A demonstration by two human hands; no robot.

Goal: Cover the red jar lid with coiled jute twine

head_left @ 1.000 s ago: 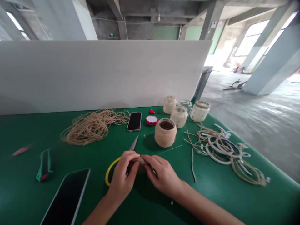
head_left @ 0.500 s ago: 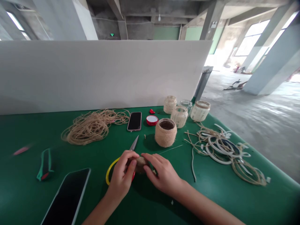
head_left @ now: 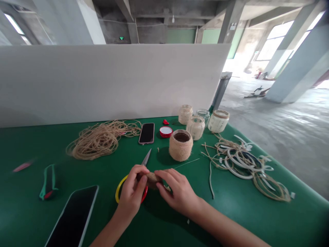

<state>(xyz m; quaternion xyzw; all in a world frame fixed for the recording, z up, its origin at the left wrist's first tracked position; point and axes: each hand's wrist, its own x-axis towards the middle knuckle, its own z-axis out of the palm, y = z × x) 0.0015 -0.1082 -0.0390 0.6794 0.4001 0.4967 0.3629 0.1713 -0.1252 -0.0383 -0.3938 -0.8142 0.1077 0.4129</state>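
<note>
Between both hands is a small brown jute piece (head_left: 152, 177), its full shape covered by fingers. My left hand (head_left: 133, 188) pinches its left end with thumb and fingers. On its right end, the thumb and fingertips of my right hand (head_left: 177, 188) are closed. Scissors with yellow and red handles (head_left: 118, 190) lie on the table under my left hand, blade pointing away from me. Just beyond my right hand stands an upright jute-covered jar (head_left: 180, 149), open at the top.
A heap of twine (head_left: 96, 140), a phone (head_left: 146, 133) and a red lid (head_left: 166, 131) lie toward the back. Several glass jars (head_left: 195, 127) stand back right, near coiled cords (head_left: 243, 163). At left are a larger phone (head_left: 73, 218) and a green cutter (head_left: 48, 181). A white panel (head_left: 115, 82) edges the table.
My left hand has shifted slightly left, and more of the red scissor handle and the jute piece shows. The whole view has moved a little; both hands keep their grip.
</note>
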